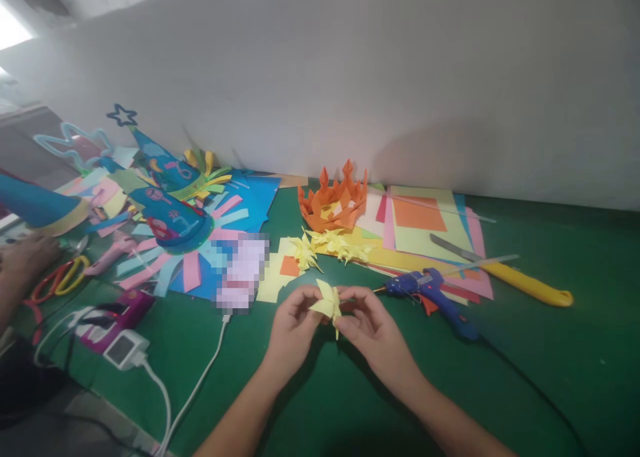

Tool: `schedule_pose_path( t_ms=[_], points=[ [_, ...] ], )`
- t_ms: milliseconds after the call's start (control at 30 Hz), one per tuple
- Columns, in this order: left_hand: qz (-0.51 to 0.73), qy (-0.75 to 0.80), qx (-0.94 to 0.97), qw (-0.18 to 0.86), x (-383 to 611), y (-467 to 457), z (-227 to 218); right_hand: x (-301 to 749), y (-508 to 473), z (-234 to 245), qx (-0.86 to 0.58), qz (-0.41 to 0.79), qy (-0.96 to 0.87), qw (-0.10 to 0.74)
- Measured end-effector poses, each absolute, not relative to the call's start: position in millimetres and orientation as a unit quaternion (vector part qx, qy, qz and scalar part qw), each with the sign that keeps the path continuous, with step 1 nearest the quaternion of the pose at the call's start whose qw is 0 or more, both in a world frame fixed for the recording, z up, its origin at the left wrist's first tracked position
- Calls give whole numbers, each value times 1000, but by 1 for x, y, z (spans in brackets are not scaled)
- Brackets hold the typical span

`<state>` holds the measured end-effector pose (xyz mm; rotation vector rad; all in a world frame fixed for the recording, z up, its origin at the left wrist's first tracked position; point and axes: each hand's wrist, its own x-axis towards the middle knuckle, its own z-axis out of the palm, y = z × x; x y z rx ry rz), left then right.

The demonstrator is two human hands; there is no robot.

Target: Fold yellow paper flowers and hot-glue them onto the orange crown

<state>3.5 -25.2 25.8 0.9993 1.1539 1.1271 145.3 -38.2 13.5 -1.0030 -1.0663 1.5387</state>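
Note:
Between my two hands is a pale yellow folded paper flower [327, 303] with pointed petals, held above the green table. My left hand [295, 323] pinches it from the left, thumb and fingers closed on the paper. From the other side my right hand [370, 320] grips it with thumb and fingertips. Just beyond lie several similar yellow folded paper flowers [340, 243]. Behind them stands an orange folded paper crown [333, 200]. A blue glue gun [433, 293] lies to the right of my right hand, its nozzle pointing toward that hand.
Coloured paper sheets [425, 220] and a yellow-handled knife [525, 280] lie at right. Decorated blue cone hats [170, 220], a charging phone [245, 270] and a purple power strip [117, 320] occupy the left. Another person's hand [30, 257] is near scissors [63, 277]. A white wall rises behind.

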Motion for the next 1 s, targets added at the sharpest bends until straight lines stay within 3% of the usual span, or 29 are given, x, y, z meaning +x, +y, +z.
schedule_pose_path(
  t_ms=[600,1000],
  points=[
    [420,394,455,679,-2,-25,20,148,-50,21,-443,663,-359,486],
    [399,366,462,702,-11,-25,15,155,-45,33,-431,749,-348,364]
  ],
)
